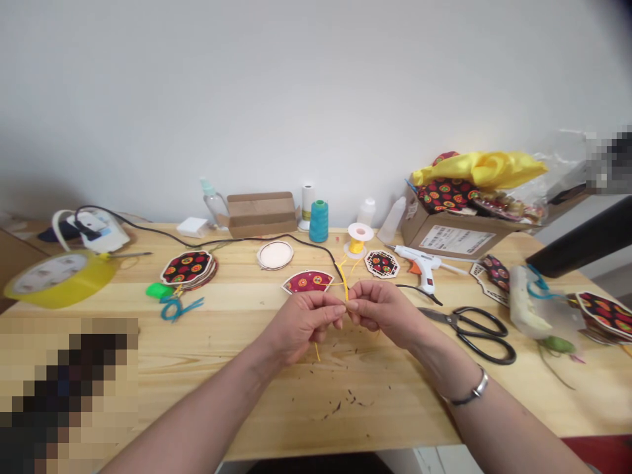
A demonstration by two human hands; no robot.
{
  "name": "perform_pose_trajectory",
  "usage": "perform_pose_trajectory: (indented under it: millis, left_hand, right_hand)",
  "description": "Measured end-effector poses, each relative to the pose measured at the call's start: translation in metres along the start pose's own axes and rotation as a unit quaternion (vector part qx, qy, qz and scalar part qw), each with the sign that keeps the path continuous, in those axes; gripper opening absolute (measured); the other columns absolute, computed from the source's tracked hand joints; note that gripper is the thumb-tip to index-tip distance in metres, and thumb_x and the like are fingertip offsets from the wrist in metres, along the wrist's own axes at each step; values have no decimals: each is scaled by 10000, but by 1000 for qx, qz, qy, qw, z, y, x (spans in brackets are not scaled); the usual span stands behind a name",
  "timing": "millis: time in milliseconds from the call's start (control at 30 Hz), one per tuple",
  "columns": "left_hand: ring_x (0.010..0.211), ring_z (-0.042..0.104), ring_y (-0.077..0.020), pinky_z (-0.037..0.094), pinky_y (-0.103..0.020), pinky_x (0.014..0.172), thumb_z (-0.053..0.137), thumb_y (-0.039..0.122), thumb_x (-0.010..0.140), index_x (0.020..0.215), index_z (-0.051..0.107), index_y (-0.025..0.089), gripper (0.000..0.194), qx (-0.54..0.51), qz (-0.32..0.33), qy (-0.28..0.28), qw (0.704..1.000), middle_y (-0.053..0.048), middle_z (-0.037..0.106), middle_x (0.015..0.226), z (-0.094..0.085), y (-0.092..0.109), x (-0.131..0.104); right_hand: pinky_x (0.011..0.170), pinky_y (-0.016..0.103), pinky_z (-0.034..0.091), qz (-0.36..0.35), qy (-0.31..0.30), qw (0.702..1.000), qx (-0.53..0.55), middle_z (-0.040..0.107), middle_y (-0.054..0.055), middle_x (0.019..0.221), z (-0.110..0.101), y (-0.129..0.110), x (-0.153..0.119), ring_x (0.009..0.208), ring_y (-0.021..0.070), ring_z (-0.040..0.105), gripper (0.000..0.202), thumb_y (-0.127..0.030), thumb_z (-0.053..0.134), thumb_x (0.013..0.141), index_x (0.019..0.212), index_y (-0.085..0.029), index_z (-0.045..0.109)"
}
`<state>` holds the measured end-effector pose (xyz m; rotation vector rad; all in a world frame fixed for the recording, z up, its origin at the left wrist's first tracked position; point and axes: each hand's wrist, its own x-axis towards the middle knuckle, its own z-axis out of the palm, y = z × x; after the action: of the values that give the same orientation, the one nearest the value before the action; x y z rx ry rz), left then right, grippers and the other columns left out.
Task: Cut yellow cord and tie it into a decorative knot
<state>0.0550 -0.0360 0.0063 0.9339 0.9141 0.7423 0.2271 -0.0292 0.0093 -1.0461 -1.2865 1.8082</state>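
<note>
My left hand (312, 321) and my right hand (378, 306) meet over the middle of the table, fingertips pinched together. Between them they grip a yellow cord (346, 287), whose upper part stands up above the fingers. A loose yellow end hangs below my left hand. Just beyond lies a fan-shaped piece (309, 282) covered in dark red patterned fabric, with a yellow strand across it. A spool of yellow cord (360, 241) stands farther back. Black-handled scissors (461, 322) rest to the right of my right hand.
A white glue gun (422, 263) lies before a cardboard box (454, 230) heaped with fabric. Teal thread (318, 222) stands near the wall. A black cable (237, 241) crosses the table. To the left are stacked fabric pieces (186, 268) and a yellow tape roll (64, 283).
</note>
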Motion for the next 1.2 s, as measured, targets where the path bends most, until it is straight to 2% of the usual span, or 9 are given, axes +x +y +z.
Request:
perform_pose_trajectory:
  millis: [567,900,1200]
  left_hand:
    - [346,243,7,84,-171,346,695,268,666,694,678,146,127,-24,-15,-10,1000,32,553,522,0,1,0]
    - [359,266,1,99,-174,349,692,258,660,689,692,158,104,9,-1,-8,1000,30,567,535,-1,1,-1]
    - [345,261,1,119,-172,348,673,248,673,699,691,155,99,33,18,18,999,36,564,519,-1,0,1]
  right_hand:
    - [379,173,174,16,-8,1000,12,539,-35,494,-2,-2,-1,391,25,358,227,-311,701,680,688,-138,554]
    - [385,169,185,19,-6,1000,11,540,-31,505,-2,-3,-1,408,30,378,223,-305,700,676,699,-139,553]
    - [386,179,173,16,1,1000,-10,532,-35,512,-1,-1,-2,399,28,345,236,-344,677,704,704,-144,550]
